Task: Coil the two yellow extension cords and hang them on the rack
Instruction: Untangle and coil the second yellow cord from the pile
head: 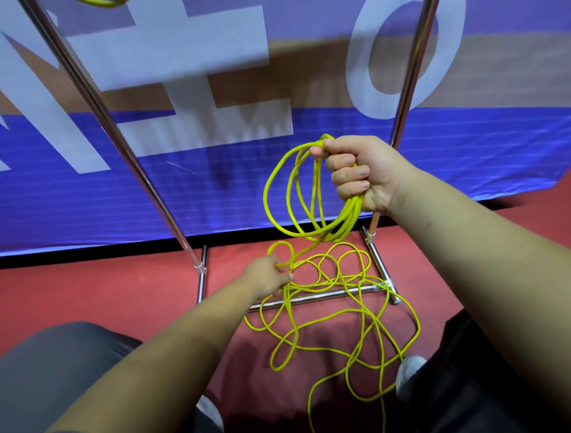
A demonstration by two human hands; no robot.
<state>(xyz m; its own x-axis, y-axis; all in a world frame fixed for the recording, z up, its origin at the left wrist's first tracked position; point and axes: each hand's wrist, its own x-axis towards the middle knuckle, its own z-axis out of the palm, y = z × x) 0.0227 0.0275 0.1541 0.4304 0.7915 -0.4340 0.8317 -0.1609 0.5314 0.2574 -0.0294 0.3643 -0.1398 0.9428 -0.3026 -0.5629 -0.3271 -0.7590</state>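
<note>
My right hand (358,173) grips a bundle of several loops of a yellow extension cord (296,197), held up in front of the rack. The rest of that cord (336,312) lies tangled on the red floor across the rack's bottom bar. My left hand (268,275) reaches down and pinches a strand of the loose cord near the floor. A bit of another yellow cord (102,2) shows at the top edge, up by the rack. The rack's chrome uprights (102,117) rise on both sides.
A blue and white banner (216,173) hangs right behind the rack. The rack's base bar (315,298) and feet lie on the red floor (108,293). My knees and white shoes (411,374) are at the bottom, close to the loose cord.
</note>
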